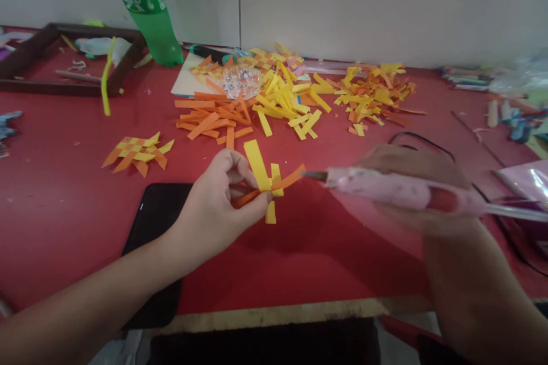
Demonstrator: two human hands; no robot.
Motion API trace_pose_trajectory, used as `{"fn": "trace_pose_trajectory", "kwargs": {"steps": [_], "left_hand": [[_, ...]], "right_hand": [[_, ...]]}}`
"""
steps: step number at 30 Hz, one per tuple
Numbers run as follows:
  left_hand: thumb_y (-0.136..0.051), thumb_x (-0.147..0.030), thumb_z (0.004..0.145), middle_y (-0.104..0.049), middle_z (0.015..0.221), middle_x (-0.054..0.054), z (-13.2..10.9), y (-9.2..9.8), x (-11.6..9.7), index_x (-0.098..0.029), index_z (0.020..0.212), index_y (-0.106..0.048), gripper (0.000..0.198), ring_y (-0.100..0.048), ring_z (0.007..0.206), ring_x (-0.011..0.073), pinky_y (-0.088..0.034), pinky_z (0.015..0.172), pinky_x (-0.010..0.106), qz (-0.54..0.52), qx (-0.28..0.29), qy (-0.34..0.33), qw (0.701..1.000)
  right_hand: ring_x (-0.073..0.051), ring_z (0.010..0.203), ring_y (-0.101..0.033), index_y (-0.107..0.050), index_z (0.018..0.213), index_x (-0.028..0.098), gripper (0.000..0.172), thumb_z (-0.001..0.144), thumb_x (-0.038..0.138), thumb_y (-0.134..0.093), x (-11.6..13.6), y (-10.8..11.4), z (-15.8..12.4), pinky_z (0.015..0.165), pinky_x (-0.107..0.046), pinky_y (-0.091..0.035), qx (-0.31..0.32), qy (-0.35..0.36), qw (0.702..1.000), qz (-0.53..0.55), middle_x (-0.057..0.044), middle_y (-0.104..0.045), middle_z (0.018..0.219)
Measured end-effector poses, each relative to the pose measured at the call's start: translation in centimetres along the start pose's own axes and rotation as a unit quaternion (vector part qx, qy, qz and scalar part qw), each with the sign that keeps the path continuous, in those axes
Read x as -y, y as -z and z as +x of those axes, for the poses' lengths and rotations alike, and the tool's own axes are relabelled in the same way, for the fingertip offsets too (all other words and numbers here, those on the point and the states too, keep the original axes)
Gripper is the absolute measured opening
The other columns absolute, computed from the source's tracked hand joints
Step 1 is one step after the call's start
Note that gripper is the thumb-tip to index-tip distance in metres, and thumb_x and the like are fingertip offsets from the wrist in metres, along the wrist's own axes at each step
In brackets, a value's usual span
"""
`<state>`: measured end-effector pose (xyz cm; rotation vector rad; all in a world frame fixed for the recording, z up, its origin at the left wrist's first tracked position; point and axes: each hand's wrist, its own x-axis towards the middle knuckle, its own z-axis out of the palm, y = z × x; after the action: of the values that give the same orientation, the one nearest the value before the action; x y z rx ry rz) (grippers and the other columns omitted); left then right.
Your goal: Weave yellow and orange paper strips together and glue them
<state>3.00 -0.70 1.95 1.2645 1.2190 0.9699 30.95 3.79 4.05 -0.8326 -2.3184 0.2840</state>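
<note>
My left hand pinches crossed yellow strips and an orange strip between thumb and fingers, just above the red table. My right hand, blurred by motion, is wrapped round a pink hot glue gun. Its dark metal nozzle points left and appears close to the free end of the orange strip; I cannot tell whether they touch. A clear stick juts from the gun's back end. Left of my left hand lies a woven yellow-and-orange piece with pointed strip ends.
Loose orange strips, yellow strips and a heap of offcuts lie at the back. A black phone sits under my left forearm. A green bottle and a dark frame stand back left; a black cord runs at right.
</note>
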Motion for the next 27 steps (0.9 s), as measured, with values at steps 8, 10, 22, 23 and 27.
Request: {"fn": "trace_pose_trajectory", "kwargs": {"steps": [8, 10, 22, 23, 27], "left_hand": [[-0.070, -0.025, 0.080, -0.066, 0.092, 0.001, -0.2, 0.0, 0.5, -0.023, 0.087, -0.040, 0.031, -0.071, 0.087, 0.0192, -0.058, 0.079, 0.032, 0.031, -0.026, -0.036, 0.999], [-0.071, -0.025, 0.080, -0.066, 0.092, 0.001, -0.2, 0.0, 0.6, -0.023, 0.087, -0.040, 0.032, -0.071, 0.086, 0.0190, -0.058, 0.079, 0.032, 0.031, -0.027, -0.039, 0.998], [-0.070, -0.021, 0.079, -0.066, 0.091, 0.001, -0.4, -0.3, 0.5, -0.023, 0.087, -0.044, 0.027, -0.069, 0.088, 0.0190, -0.058, 0.078, 0.032, 0.057, -0.034, -0.050, 0.997], [-0.070, -0.022, 0.079, -0.066, 0.090, 0.001, -0.4, -0.3, 0.5, -0.023, 0.087, -0.044, 0.027, -0.069, 0.088, 0.0189, -0.058, 0.078, 0.032, 0.061, -0.035, -0.051, 0.996], [-0.069, -0.021, 0.080, -0.066, 0.090, 0.001, -0.5, -0.3, 0.5, -0.023, 0.087, -0.043, 0.027, -0.069, 0.086, 0.0185, -0.058, 0.077, 0.032, 0.064, -0.031, -0.051, 0.996]], "right_hand": [[-0.018, 0.066, -0.059, -0.057, 0.083, 0.020, 0.011, 0.076, 0.013, -0.060, 1.1, -1.7, 0.7, 0.056, -0.032, -0.048, 0.030, 0.065, 0.997, 0.026, -0.004, -0.061, 0.069], [-0.019, 0.069, -0.059, -0.056, 0.085, 0.020, 0.012, 0.075, 0.014, -0.060, 1.1, -1.8, 0.7, 0.057, -0.032, -0.049, 0.032, 0.073, 0.997, 0.020, -0.004, -0.061, 0.070], [-0.019, 0.070, -0.060, -0.056, 0.084, 0.020, 0.016, 0.073, 0.010, -0.060, 1.6, -2.2, 0.6, 0.057, -0.032, -0.049, 0.016, 0.070, 0.997, -0.008, -0.004, -0.060, 0.073], [-0.019, 0.070, -0.060, -0.056, 0.083, 0.020, 0.016, 0.073, 0.009, -0.060, 1.6, -2.2, 0.6, 0.058, -0.032, -0.049, 0.016, 0.069, 0.997, -0.010, -0.004, -0.060, 0.072], [-0.018, 0.069, -0.060, -0.056, 0.083, 0.021, 0.014, 0.074, 0.010, -0.060, 1.6, -2.1, 0.5, 0.057, -0.032, -0.048, 0.014, 0.071, 0.997, -0.014, -0.004, -0.060, 0.071]]}}
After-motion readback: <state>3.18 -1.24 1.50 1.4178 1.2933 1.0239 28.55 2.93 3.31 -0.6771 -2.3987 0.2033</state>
